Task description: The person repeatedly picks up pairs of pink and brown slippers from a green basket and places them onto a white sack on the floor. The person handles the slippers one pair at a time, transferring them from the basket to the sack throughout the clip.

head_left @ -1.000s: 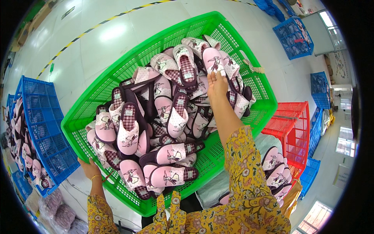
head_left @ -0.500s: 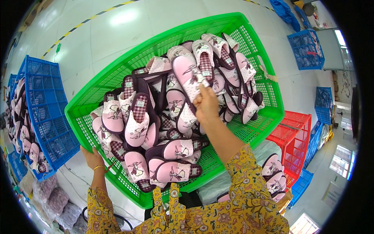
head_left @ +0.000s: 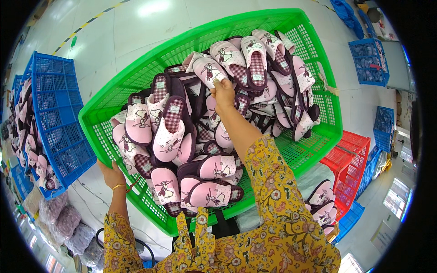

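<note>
Slippers (head_left: 169,136), pink with checked insoles and dark soles, lie heaped in a green crate (head_left: 318,132) that fills the middle of the view, tilted so its far right corner rides high. The right hand (head_left: 223,93) reaches into the middle of the heap, its fingers pinched on the edge of one pink slipper (head_left: 208,72) near the top of the pile; that slipper rests among the others and has not left the crate. The left hand (head_left: 110,174) is at the near left rim, fingers curled over the green edge, gripping it and steadying the crate. Both arms wear yellow flowered sleeves (head_left: 277,200). As for progress, I would judge the sorting barely begun: the crate is nearly full, with slippers piled at all angles from the near left to the far right, and only a strip of bare mesh shows along the right side and the near edge. To the left stands a blue crate (head_left: 59,104) with more slippers stacked along its far left side. To the right, lower down, a red crate (head_left: 350,159) sits beside a few more pink slippers (head_left: 321,204). Further blue crates (head_left: 368,59) stand on the pale floor (head_left: 127,32) at the far right. Nearly everything in the green one seems left to handle.
</note>
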The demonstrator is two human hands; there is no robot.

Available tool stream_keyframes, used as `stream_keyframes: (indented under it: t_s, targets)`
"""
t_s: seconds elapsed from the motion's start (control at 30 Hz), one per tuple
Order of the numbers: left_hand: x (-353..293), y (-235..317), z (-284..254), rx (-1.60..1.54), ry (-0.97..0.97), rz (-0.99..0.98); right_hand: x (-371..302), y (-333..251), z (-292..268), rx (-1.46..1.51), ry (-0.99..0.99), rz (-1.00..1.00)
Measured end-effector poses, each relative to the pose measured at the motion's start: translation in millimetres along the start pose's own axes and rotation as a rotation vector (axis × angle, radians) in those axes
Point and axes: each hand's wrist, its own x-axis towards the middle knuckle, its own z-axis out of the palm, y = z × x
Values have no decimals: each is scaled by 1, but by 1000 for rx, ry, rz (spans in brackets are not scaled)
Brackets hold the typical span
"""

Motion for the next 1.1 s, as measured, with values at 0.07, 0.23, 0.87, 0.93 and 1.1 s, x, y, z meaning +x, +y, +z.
stream_keyframes:
  t_s: [0.07,0.23,0.87,0.93,1.1]
  targets:
    - [-3,9,-2,-5,-21,-25,11,11,-9,-30,-85,-38]
    - [2,-22,13,-48,51,44,-28,-9,-12,-240,27,-164]
    - [15,-47,26,-16,97,163,75,-24,-282,-1497,410,-186]
    - [18,-57,32,0,132,184,80,-27,-282,-1565,400,-139]
    - [17,-50,25,-138,49,92,101,-16,-303,-1632,427,-327]
